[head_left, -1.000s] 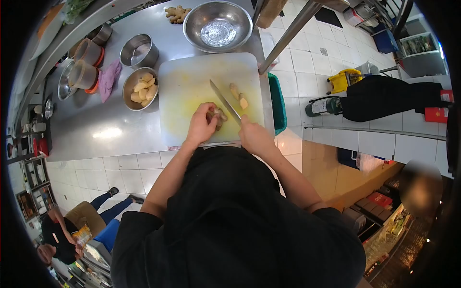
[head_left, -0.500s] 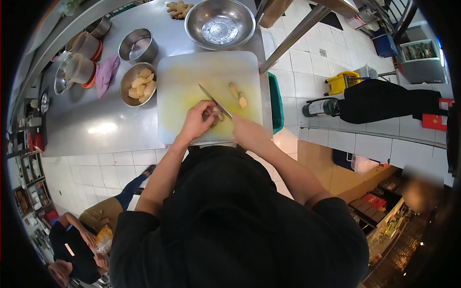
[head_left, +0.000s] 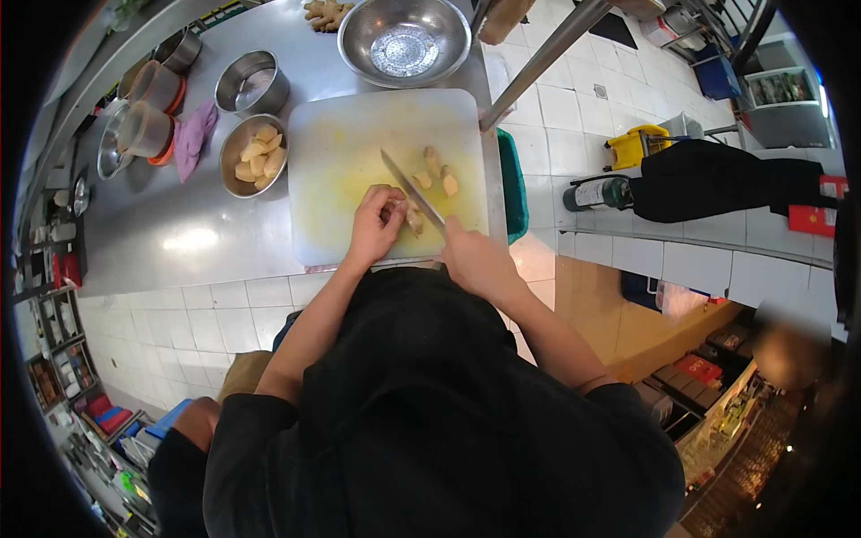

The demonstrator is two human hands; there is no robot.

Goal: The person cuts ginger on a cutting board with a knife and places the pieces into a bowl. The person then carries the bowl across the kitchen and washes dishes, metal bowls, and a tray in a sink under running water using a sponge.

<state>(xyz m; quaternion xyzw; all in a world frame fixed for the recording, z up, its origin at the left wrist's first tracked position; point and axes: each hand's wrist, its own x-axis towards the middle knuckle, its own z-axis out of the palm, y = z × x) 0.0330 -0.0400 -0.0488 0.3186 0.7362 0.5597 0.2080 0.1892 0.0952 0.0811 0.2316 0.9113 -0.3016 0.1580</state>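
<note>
Ginger (head_left: pixel 413 222): held on the near half of the cutting board (head_left: pixel 330 152), left of the knife (head_left: pixel 412 187); probably light, stiff, slippery where cut – best gripped away from the blade.
Left hand (head_left: pixel 378 216): fingers curled, pinching the ginger.
Right hand (head_left: pixel 473 256): fingers wrapped around the knife.
Hidden: ginger's left end, knife's handle – covered by the hands.

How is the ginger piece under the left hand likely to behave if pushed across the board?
The ginger piece is probably stiff, given its thick, knobbly form. That uneven outline should make it rock rather than roll freely. It may slide, since the cutting board looks flat and smooth.
</note>
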